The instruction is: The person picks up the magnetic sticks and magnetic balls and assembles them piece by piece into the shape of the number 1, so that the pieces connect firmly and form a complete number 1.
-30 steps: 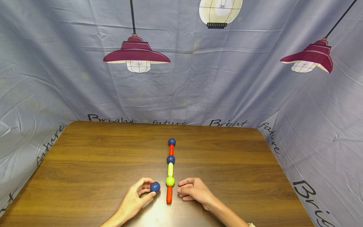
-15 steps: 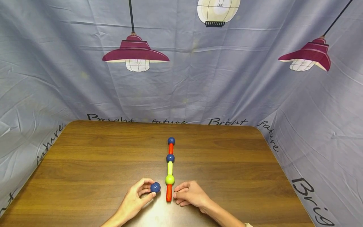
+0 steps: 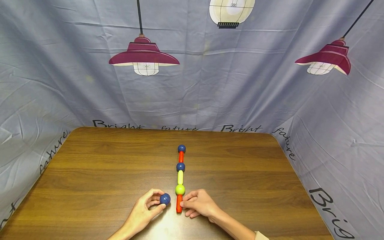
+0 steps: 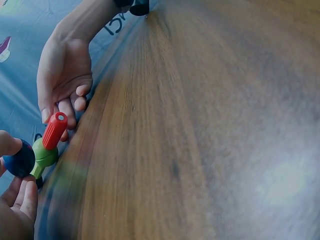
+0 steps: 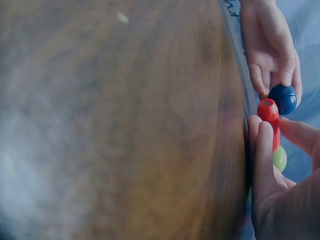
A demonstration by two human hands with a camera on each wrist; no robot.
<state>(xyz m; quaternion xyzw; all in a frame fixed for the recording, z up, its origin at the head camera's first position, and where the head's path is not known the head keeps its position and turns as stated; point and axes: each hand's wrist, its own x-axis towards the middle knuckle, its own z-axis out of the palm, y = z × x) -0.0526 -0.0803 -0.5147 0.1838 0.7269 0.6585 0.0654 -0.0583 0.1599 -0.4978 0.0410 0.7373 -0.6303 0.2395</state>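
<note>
A toy chain lies on the wooden table (image 3: 99, 166), running away from me: blue ball (image 3: 181, 148), red rod (image 3: 181, 156), blue ball (image 3: 180, 167), yellow rod (image 3: 180, 177), green ball (image 3: 180, 189) and a near red rod (image 3: 179, 204). My left hand (image 3: 151, 203) holds a loose blue ball (image 3: 165, 199) in its fingertips just left of the near red rod. My right hand (image 3: 190, 203) has its fingertips on that rod from the right. In the right wrist view the near red rod (image 5: 269, 117) sits between my finger (image 5: 264, 150) and thumb, with the loose blue ball (image 5: 284, 98) beside its tip.
A grey-blue printed cloth (image 3: 210, 93) with lamp pictures walls the table at the back and on both sides. Bare wood lies to the left and right of the chain.
My right hand has slid left from beside the chain until its fingertips closed on the near red rod. The left hand with the blue ball has barely moved.
</note>
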